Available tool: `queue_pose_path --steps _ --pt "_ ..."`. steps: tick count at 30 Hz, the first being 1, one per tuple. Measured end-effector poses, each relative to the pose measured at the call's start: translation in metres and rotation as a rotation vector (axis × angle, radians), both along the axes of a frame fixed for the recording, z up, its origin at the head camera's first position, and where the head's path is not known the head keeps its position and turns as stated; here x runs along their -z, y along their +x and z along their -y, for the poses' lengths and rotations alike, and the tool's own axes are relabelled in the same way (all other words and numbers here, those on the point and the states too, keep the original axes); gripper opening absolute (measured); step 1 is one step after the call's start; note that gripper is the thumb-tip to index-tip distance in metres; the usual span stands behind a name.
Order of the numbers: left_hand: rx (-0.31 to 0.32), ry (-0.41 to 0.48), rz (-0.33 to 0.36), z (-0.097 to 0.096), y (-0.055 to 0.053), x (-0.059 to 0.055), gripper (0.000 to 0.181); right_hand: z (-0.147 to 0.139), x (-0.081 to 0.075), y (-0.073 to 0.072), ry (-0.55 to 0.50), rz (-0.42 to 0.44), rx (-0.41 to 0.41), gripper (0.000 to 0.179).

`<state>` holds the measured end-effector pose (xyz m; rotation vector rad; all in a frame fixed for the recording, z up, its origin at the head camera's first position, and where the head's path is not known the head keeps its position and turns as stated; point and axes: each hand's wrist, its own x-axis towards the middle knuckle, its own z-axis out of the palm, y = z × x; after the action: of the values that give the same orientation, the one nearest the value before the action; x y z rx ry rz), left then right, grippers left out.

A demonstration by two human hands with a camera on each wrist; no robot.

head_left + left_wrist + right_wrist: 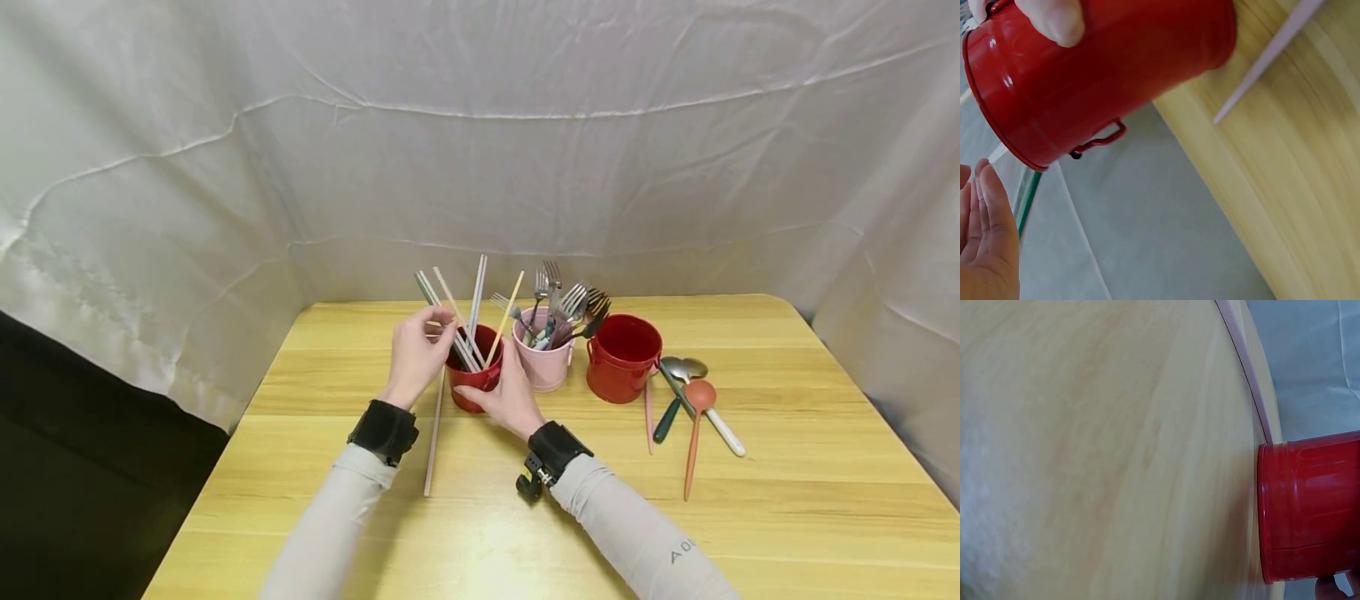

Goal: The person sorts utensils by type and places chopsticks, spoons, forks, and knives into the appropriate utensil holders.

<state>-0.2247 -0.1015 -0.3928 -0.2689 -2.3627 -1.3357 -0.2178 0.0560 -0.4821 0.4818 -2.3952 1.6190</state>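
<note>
A small red bucket (468, 398) stands upright with several chopsticks (477, 292) leaning in it. My right hand (512, 396) grips its near and right side, the thumb pressed on the front wall. In the left wrist view that thumb (1060, 22) lies across the red metal. At the bucket's left rim is my left hand (422, 350), fingertips right beside the chopsticks; its fingers look fairly straight in the left wrist view, with nothing plainly held. One pinkish chopstick (433, 442) lies on the table to the left of the bucket.
Right of it stand a pink bucket (543, 367) full of forks (573, 300) and a second red bucket (622, 367). Several spoons, among them an orange one (700, 396), lie on the wooden table (810, 500). A grey curtain (525, 183) hangs behind.
</note>
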Motion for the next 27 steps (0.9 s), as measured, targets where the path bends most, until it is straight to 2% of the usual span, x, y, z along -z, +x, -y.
queue_pose_path --steps 9,14,20,27 --pt "-0.046 0.025 0.012 0.018 0.009 0.008 0.012 0.001 0.000 0.000 -0.003 0.007 0.003 0.094" --pt "-0.102 0.008 0.029 0.031 0.016 0.011 0.013 0.001 -0.002 0.001 -0.016 0.010 -0.004 0.094" --pt "-0.134 -0.051 0.125 0.045 0.023 0.014 0.018 0.000 -0.001 0.001 -0.005 0.021 0.003 0.094" --pt "-0.107 -0.203 0.310 0.056 0.032 0.023 0.029 0.000 0.000 0.000 0.001 0.020 0.006 0.094"
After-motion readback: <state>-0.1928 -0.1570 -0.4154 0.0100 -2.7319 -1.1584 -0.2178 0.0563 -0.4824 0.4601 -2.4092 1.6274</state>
